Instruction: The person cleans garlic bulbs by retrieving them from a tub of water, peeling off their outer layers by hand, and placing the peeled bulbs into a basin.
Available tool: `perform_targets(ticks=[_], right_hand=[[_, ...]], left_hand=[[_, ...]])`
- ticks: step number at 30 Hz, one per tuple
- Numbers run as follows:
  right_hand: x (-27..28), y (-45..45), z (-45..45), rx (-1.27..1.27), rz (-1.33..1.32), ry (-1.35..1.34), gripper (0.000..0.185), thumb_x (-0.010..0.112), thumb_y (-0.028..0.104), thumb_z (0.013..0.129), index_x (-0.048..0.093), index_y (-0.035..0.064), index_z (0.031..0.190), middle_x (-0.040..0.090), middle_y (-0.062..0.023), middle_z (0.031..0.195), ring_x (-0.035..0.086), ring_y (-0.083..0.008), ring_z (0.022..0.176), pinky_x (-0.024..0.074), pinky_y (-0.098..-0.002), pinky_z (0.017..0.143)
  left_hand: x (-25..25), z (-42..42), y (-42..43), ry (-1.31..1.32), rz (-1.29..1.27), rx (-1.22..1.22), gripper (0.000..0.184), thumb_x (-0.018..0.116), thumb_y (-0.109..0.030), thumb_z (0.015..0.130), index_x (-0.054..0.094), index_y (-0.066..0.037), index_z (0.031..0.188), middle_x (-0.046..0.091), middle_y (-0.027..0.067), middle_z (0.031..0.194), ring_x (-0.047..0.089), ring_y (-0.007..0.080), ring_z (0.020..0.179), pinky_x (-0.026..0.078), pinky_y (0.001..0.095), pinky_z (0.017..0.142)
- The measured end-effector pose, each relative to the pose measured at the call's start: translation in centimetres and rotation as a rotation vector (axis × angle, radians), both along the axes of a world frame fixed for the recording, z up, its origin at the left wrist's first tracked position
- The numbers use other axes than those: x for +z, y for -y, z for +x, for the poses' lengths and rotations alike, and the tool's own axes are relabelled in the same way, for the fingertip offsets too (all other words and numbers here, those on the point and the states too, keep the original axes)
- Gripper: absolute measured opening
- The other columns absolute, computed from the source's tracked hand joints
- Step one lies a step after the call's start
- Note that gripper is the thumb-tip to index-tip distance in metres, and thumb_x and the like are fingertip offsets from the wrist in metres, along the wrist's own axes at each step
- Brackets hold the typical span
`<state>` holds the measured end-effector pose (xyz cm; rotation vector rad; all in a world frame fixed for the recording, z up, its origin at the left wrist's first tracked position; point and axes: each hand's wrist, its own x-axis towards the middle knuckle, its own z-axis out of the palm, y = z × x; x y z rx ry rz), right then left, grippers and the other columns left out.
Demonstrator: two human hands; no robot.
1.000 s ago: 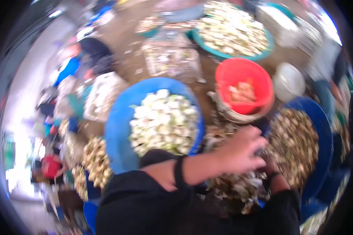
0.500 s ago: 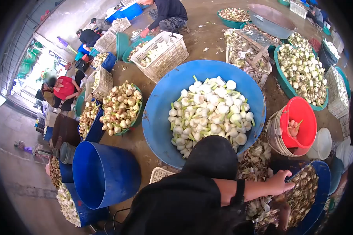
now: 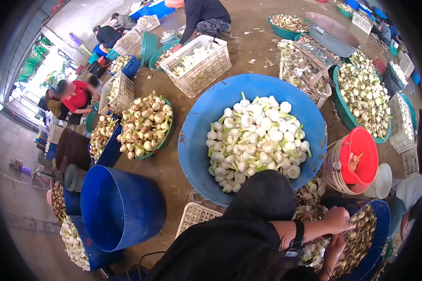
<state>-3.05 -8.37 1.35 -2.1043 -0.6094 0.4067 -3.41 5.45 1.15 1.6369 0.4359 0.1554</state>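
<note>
My left hand (image 3: 337, 220) is closed at the lower right, its fingers pressed together on something too small to make out. Just below it, my right hand (image 3: 335, 244) is also closed, close against the left one. Both are over the edge of a blue tub of unpeeled garlic (image 3: 361, 234), with loose peelings (image 3: 312, 250) beside them. Beyond my knee (image 3: 269, 189) stands a big blue basin (image 3: 197, 140) heaped with white garlic bulbs (image 3: 258, 136).
A red bucket (image 3: 368, 154) sits in a white pail right of the basin. An upright blue barrel (image 3: 126, 206) stands at the left. White crates (image 3: 204, 72) and green tubs of garlic (image 3: 166, 133) lie around. Several people crouch farther back, one in red (image 3: 77, 96).
My left hand's fingers, spread before, have closed, and my right hand has come up beside it. The view has shifted slightly.
</note>
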Motion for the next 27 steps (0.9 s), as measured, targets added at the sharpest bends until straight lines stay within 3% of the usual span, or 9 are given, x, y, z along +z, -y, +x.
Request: perform_targets(ticks=[3, 9, 13, 15, 16, 17, 19, 23, 27], right_hand=[[2.3, -2.3, -0.6, 0.072, -0.137, 0.096, 0.022, 0.046, 0.012, 0.086, 0.056, -0.0073, 0.083, 0.055, -0.0181, 0.064, 0.050, -0.0175, 0.057, 0.0386, -0.0347, 0.055], [-1.6, -0.3, 1.0, 0.087, -0.266, 0.380, 0.019, 0.043, 0.012, 0.085, 0.054, -0.0031, 0.079, 0.053, -0.0030, 0.060, 0.042, -0.0103, 0.053, 0.0368, -0.0290, 0.049], [-2.6, -0.7, 1.7, -0.392, 0.255, -0.487, 0.019, 0.041, 0.017, 0.088, 0.054, 0.0042, 0.089, 0.050, 0.0000, 0.066, 0.048, -0.0084, 0.054, 0.0366, -0.0225, 0.044], [-0.3, -2.4, 0.1, -0.347, 0.281, -0.427, 0.023, 0.040, 0.020, 0.089, 0.055, 0.0045, 0.093, 0.052, -0.0029, 0.076, 0.051, -0.0094, 0.060, 0.0400, -0.0222, 0.046], [-0.5, -1.7, 0.6, -0.238, 0.275, -0.476, 0.020, 0.045, -0.002, 0.082, 0.052, 0.0029, 0.100, 0.051, -0.0006, 0.075, 0.050, -0.0075, 0.061, 0.0414, -0.0222, 0.046], [-3.1, 1.2, 2.1, -0.015, -0.220, 0.228, 0.021, 0.050, 0.001, 0.082, 0.051, 0.0012, 0.103, 0.052, -0.0014, 0.077, 0.051, -0.0070, 0.065, 0.0406, -0.0211, 0.049], [-3.6, 2.6, 2.8, -0.236, 0.547, -0.584, 0.021, 0.054, 0.005, 0.082, 0.051, -0.0010, 0.102, 0.053, -0.0029, 0.077, 0.050, -0.0083, 0.068, 0.0409, -0.0229, 0.057], [-3.5, 3.7, 4.0, -0.043, 0.121, 0.172, 0.010, 0.050, 0.005, 0.085, 0.057, -0.0011, 0.090, 0.057, -0.0021, 0.089, 0.050, -0.0106, 0.078, 0.0401, -0.0267, 0.068], [-2.5, 3.5, 4.4, -0.151, 0.323, -0.446, 0.016, 0.052, 0.004, 0.082, 0.056, 0.0032, 0.097, 0.054, -0.0009, 0.089, 0.049, -0.0087, 0.083, 0.0393, -0.0250, 0.069]], left_hand=[[1.0, -0.3, -1.7, -0.067, 0.059, -0.071, 0.030, 0.064, -0.025, 0.060, 0.065, 0.001, 0.075, 0.063, 0.0175, 0.073, 0.063, 0.0316, 0.071, 0.051, 0.0365, 0.068], [-0.3, 0.8, -0.9, -0.191, 0.004, 0.006, 0.028, 0.064, -0.026, 0.060, 0.065, 0.000, 0.072, 0.063, 0.0193, 0.072, 0.063, 0.0312, 0.071, 0.050, 0.0375, 0.067], [-0.3, 1.2, -0.5, -0.212, -0.192, 0.002, 0.020, 0.062, -0.022, 0.059, 0.064, -0.002, 0.061, 0.061, 0.0188, 0.062, 0.063, 0.0319, 0.063, 0.050, 0.0393, 0.062], [-0.5, 1.1, -0.1, -0.004, -0.274, -0.010, 0.019, 0.060, -0.020, 0.061, 0.062, -0.001, 0.060, 0.060, 0.0168, 0.061, 0.061, 0.0312, 0.060, 0.048, 0.0394, 0.059], [-0.7, 1.3, -0.2, 0.118, -0.250, -0.026, 0.021, 0.060, -0.022, 0.062, 0.061, -0.001, 0.061, 0.059, 0.0159, 0.060, 0.059, 0.0310, 0.059, 0.047, 0.0394, 0.058], [-1.2, 1.7, -0.4, 0.240, -0.220, -0.040, 0.022, 0.061, -0.023, 0.063, 0.060, 0.000, 0.061, 0.058, 0.0150, 0.060, 0.058, 0.0309, 0.058, 0.046, 0.0393, 0.057], [0.1, 1.4, -1.8, 0.198, -0.172, -0.247, 0.038, 0.065, -0.034, 0.067, 0.060, 0.002, 0.079, 0.061, 0.0158, 0.071, 0.060, 0.0251, 0.068, 0.045, 0.0348, 0.062], [2.6, -0.6, -2.9, -0.085, 0.008, -0.310, 0.044, 0.069, -0.039, 0.061, 0.059, -0.003, 0.085, 0.061, 0.0156, 0.076, 0.060, 0.0314, 0.074, 0.046, 0.0393, 0.064], [0.6, -0.3, -1.3, 0.204, 0.235, -0.392, 0.054, 0.073, -0.037, 0.053, 0.058, -0.006, 0.095, 0.061, 0.0162, 0.078, 0.061, 0.0329, 0.077, 0.047, 0.0404, 0.065]])
